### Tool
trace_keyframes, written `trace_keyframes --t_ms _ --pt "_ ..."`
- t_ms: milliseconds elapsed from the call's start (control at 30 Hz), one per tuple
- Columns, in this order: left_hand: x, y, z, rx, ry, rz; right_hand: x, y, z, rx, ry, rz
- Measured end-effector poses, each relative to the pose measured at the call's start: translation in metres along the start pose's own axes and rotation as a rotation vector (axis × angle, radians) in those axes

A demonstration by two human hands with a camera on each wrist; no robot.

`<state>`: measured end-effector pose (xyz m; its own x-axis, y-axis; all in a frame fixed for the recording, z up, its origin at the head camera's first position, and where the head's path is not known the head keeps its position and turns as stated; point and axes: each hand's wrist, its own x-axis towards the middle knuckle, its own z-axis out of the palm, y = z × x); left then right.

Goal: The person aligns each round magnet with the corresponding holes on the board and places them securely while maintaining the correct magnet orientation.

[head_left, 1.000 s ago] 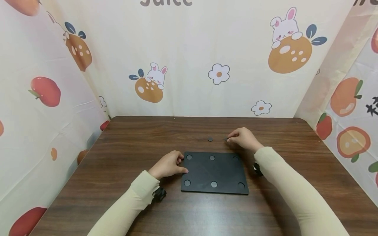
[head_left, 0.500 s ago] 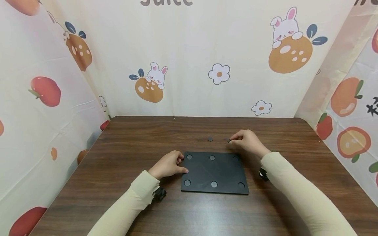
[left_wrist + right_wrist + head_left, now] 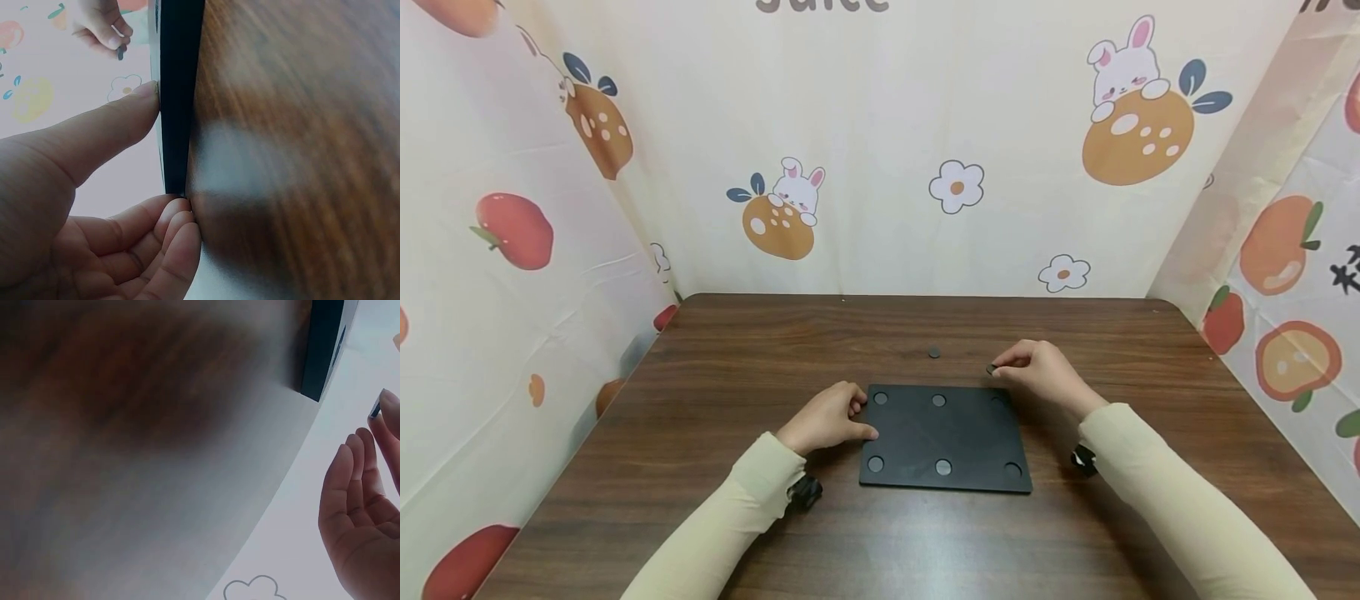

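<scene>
A flat black board (image 3: 946, 437) with several round recesses lies on the table. Its left and middle recesses look lighter grey; the two at the right look dark. My left hand (image 3: 829, 419) holds the board's left edge, thumb on the top face and curled fingers against the side, as the left wrist view (image 3: 119, 212) shows. Beyond the board's far right corner, my right hand (image 3: 1043, 375) pinches a small dark disc (image 3: 991, 369) between thumb and finger, raised off the table. The right wrist view catches this disc (image 3: 375, 407) edge-on, with the other fingers loosely bent.
Another small dark disc (image 3: 934, 353) lies on the brown wooden table (image 3: 760, 358) behind the board. A printed curtain (image 3: 880, 200) stands along the table's back and both sides.
My right hand has lifted the small disc and drawn it right and nearer, toward the board's far right corner. The left hand, the board and the other disc stay put.
</scene>
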<state>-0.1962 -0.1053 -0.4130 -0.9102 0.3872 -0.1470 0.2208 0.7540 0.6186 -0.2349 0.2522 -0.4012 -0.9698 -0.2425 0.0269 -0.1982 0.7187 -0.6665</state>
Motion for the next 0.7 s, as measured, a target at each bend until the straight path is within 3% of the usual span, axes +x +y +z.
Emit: trace_keyframes --t_ms 433,700 --pt "0.000 0.001 0.000 0.012 0.007 -0.007 -0.014 0.006 0.002 -0.024 -0.038 -0.056" --pt "0.001 0.000 0.001 0.012 0.011 -0.003 -0.018 0.007 0.002 -0.038 -0.080 -0.042"
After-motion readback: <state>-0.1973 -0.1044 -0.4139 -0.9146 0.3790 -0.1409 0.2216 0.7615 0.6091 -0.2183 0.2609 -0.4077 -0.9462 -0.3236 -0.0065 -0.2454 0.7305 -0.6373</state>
